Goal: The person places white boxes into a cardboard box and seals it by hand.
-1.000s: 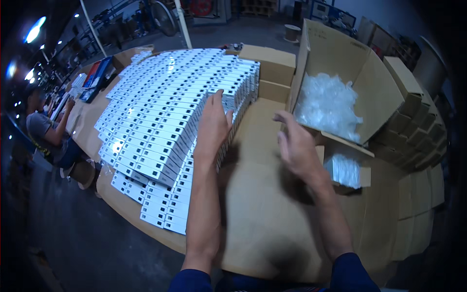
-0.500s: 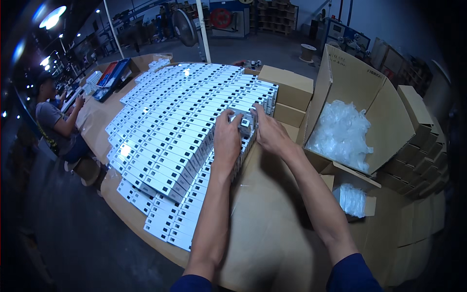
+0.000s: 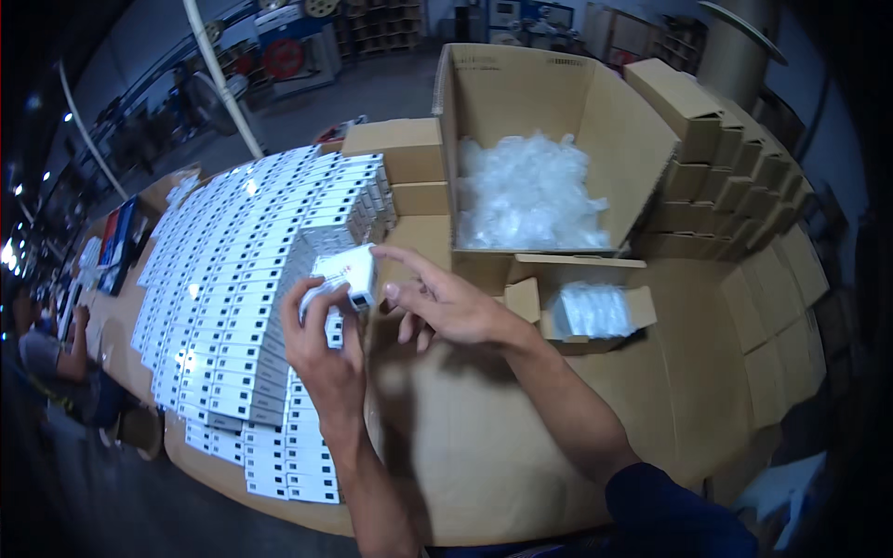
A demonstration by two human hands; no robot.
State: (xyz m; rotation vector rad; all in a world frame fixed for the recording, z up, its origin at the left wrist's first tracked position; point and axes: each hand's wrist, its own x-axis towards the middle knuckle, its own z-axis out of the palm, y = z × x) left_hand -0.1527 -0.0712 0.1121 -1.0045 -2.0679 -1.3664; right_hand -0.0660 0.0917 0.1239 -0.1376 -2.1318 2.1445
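A small white box (image 3: 356,267) with a dark square on its end is tilted up in my left hand (image 3: 326,349), whose fingers are closed around its near side. My right hand (image 3: 446,302) is beside the box's right end. Its index finger reaches the box's upper corner and the other fingers are apart, with nothing seen in them. Just left of both hands spread tight rows of similar white boxes (image 3: 219,279), stacked in layers that step down at the near edge and beside my hands.
A large open carton (image 3: 558,79) holds crumpled clear plastic bags (image 3: 530,191). In front of it, a small open carton (image 3: 535,302) contains clear-wrapped items (image 3: 593,312). Brown cartons (image 3: 707,186) are stacked at right, others (image 3: 395,149) behind the rows. A person (image 3: 56,358) sits at far left.
The view has swung right. My hands have come away from the stack's edge, nearer to me, with a white box now lifted in the left. My right hand has opened away from it.
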